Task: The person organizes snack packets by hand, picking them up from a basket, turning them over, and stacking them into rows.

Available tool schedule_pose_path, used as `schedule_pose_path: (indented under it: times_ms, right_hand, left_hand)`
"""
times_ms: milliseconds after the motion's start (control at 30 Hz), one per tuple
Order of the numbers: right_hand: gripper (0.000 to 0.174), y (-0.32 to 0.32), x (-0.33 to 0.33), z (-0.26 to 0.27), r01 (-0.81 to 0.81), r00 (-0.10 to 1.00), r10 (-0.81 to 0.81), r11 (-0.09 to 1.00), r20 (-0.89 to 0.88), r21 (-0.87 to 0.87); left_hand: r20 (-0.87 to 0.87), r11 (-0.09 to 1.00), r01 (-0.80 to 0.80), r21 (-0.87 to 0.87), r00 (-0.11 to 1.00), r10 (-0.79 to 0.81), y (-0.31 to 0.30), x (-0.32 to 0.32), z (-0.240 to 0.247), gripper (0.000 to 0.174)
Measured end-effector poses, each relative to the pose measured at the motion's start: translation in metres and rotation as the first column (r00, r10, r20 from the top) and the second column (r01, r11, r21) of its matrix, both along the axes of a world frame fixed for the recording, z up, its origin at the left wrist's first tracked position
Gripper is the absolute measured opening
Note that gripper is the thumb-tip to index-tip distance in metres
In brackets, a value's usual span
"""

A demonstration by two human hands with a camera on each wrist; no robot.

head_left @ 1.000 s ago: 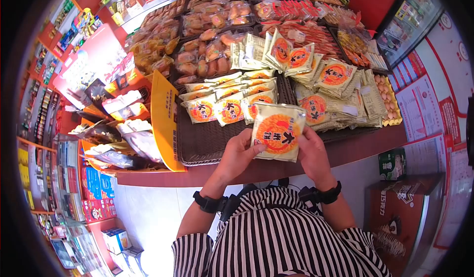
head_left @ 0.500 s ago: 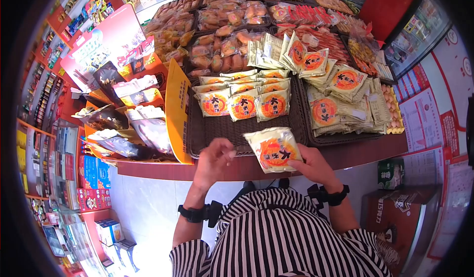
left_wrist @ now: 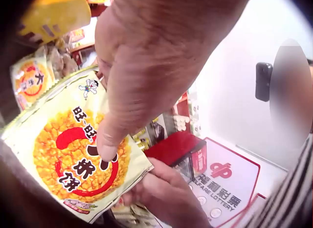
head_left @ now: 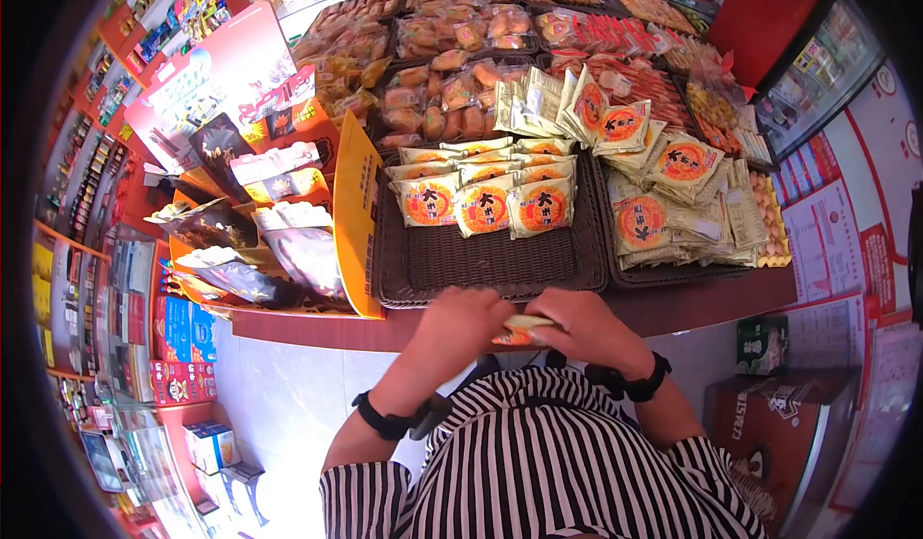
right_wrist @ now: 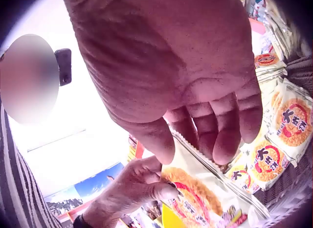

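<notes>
Close to the table's front edge, both hands hold one cream rice cracker packet, tilted so that the head view catches little of its face. My left hand grips it, with the thumb lying across the printed front in the left wrist view. At the other side my right hand pinches the packet's edge between thumb and fingers; its palm fills the top of the right wrist view. Just beyond, a brown woven basket carries rows of matching packets standing at its back.
A second basket to the right is heaped with more cracker packets. Left of the baskets stands a yellow display box of dark pouches. Trays of wrapped breads lie behind, and eggs sit at the right.
Half a second ago the left hand was off the packet and the right held it alone. Now the left grips it too, and the packet has tipped from face-up to nearly edge-on.
</notes>
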State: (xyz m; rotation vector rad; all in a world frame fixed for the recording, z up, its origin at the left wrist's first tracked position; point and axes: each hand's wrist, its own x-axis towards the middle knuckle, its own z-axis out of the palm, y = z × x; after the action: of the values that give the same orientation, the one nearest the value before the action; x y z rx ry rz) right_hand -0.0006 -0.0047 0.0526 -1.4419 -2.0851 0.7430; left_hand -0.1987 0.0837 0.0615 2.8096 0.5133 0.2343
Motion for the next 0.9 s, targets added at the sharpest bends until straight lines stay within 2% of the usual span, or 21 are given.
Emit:
schedule_pose_path:
  times_ms: [67, 133, 167, 233, 333, 433, 467, 600, 700, 767, 900]
  right_hand:
    - [0.024, 0.002, -0.002, 0.010, 0.201, 0.957, -0.218, 0.974, -0.193, -0.106]
    - [0.026, 0.000, 0.001, 0.006, 0.238, 0.932, -0.252, 0.967, -0.260, -0.087]
    - [0.028, -0.002, 0.003, 0.004, 0.273, 0.905, -0.281, 0.959, -0.320, -0.070]
    - [0.029, -0.007, 0.006, -0.001, 0.275, 0.905, -0.280, 0.959, -0.320, -0.063]
    - [0.028, -0.016, 0.010, -0.006, 0.256, 0.916, -0.268, 0.963, -0.298, -0.082]
    - [0.027, -0.023, 0.012, -0.011, 0.261, 0.913, -0.280, 0.960, -0.296, -0.102]
    - [0.027, -0.024, 0.013, -0.012, 0.270, 0.913, -0.289, 0.957, -0.287, -0.104]
    - [0.026, -0.032, 0.016, -0.017, 0.298, 0.908, -0.317, 0.948, -0.273, -0.110]
    - [0.026, -0.036, 0.018, -0.019, 0.321, 0.895, -0.341, 0.940, -0.289, -0.117]
    - [0.026, -0.037, 0.019, -0.019, 0.329, 0.893, -0.353, 0.935, -0.279, -0.130]
    - [0.027, -0.039, 0.020, -0.024, 0.331, 0.897, -0.359, 0.932, -0.256, -0.149]
  left_hand:
    - [0.080, 0.992, -0.117, 0.042, 0.990, 0.113, 0.020, -0.008, 0.007, 0.019]
    - [0.165, 0.972, -0.223, 0.070, 0.964, 0.209, 0.045, -0.017, 0.011, 0.022]
    - [0.175, 0.959, -0.274, 0.070, 0.950, 0.259, 0.058, -0.021, 0.010, 0.025]
    - [0.161, 0.927, -0.372, 0.050, 0.919, 0.360, 0.077, -0.026, 0.012, 0.024]
    - [0.058, 0.916, -0.397, 0.047, 0.917, 0.395, 0.102, -0.024, 0.007, 0.025]
    - [0.051, 0.926, -0.373, 0.059, 0.928, 0.370, 0.128, -0.021, -0.017, 0.024]
    - [-0.025, 0.922, -0.379, 0.072, 0.924, 0.382, 0.134, -0.018, -0.020, 0.025]
    - [0.026, 0.931, -0.363, 0.037, 0.932, 0.363, 0.159, -0.015, -0.047, 0.026]
    - [-0.046, 0.927, -0.374, 0.020, 0.926, 0.375, 0.175, -0.014, -0.064, 0.027]
    - [0.017, 0.932, -0.363, 0.006, 0.932, 0.363, 0.187, -0.014, -0.076, 0.027]
    - [-0.064, 0.923, -0.381, -0.044, 0.923, 0.378, 0.189, -0.005, -0.071, 0.028]
